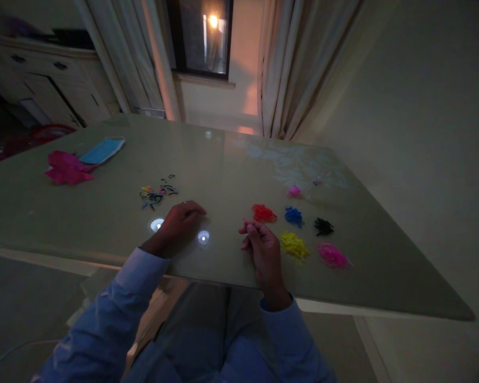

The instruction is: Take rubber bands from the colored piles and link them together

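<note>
My right hand (263,250) is held over the table with thumb and fingertips pinched together. A small pink rubber band (245,222) shows at the fingertips. Close by lie a red pile of rubber bands (264,213) and a yellow pile (294,247); a blue pile (294,216), a black pile (323,226) and a pink pile (332,256) are further right. My left hand (182,219) rests on the tabletop, fingers loosely stretched to the right, with nothing visible in it. Left of it are scattered mixed rubber bands (154,197), mostly dark.
The glossy table (223,175) has its near edge at my lap. On its left lie a crumpled pink wrapper (69,168) and a blue face mask (102,151). A small pink scrap (294,191) lies behind the piles. Curtains, a window and a cabinet stand beyond.
</note>
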A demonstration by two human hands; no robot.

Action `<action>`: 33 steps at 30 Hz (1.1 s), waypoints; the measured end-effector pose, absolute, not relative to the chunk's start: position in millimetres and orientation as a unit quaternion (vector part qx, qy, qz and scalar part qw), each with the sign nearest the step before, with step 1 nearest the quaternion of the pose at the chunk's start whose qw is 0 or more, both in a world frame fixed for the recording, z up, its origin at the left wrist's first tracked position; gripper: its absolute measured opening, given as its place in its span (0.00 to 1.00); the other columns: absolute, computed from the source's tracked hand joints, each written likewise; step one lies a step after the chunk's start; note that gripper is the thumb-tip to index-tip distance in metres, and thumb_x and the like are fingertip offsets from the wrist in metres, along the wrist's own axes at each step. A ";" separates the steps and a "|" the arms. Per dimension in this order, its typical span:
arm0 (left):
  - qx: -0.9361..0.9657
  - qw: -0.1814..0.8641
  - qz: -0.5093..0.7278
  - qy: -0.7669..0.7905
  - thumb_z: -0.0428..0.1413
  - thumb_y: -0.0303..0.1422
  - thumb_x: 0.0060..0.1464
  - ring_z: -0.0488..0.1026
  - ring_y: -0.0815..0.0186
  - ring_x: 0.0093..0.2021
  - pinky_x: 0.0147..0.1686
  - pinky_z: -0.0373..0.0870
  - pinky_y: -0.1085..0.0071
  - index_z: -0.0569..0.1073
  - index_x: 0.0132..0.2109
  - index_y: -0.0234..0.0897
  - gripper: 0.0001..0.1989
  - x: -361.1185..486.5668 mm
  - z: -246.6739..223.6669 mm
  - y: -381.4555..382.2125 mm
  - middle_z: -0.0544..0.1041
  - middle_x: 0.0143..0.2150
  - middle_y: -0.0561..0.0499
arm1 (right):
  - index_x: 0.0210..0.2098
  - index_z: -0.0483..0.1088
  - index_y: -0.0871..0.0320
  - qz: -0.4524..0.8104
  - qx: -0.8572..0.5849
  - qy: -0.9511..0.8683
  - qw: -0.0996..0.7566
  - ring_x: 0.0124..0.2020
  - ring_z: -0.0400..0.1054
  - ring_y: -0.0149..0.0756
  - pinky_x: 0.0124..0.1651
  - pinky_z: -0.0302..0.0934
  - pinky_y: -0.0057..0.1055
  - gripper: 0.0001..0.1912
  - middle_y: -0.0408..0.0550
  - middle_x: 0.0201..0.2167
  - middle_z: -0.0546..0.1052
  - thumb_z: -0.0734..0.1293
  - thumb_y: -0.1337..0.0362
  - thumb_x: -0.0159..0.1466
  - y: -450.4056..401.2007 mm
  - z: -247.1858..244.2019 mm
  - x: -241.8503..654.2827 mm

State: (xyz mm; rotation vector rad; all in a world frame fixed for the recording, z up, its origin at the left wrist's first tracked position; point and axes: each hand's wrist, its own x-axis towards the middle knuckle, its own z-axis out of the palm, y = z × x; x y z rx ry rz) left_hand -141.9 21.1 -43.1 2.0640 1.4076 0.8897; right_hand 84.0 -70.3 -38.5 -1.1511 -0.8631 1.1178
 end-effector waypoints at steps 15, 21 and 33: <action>0.761 0.241 0.326 0.506 0.47 0.35 0.51 0.76 0.60 0.39 0.45 0.72 0.62 0.79 0.35 0.37 0.16 -143.1 -42.8 22.0 0.80 0.36 0.47 | 0.38 0.75 0.59 0.450 -0.529 -0.416 0.588 0.19 0.65 0.25 0.24 0.58 0.24 0.16 0.47 0.33 0.80 0.67 0.52 0.64 -72.7 -38.2 81.6; 0.757 0.241 0.329 0.510 0.47 0.35 0.50 0.76 0.61 0.39 0.45 0.71 0.63 0.79 0.34 0.38 0.15 -141.8 -41.4 19.9 0.81 0.36 0.48 | 0.38 0.74 0.59 0.440 -0.527 -0.422 0.592 0.19 0.65 0.26 0.24 0.59 0.25 0.17 0.47 0.32 0.79 0.67 0.50 0.64 -73.5 -37.3 80.4; 0.742 0.257 0.325 0.527 0.48 0.36 0.50 0.77 0.60 0.40 0.45 0.73 0.63 0.79 0.35 0.38 0.15 -141.5 -34.4 19.4 0.81 0.38 0.47 | 0.38 0.73 0.58 0.453 -0.489 -0.402 0.628 0.19 0.64 0.25 0.24 0.58 0.24 0.16 0.43 0.29 0.76 0.68 0.51 0.64 -76.7 -38.0 79.0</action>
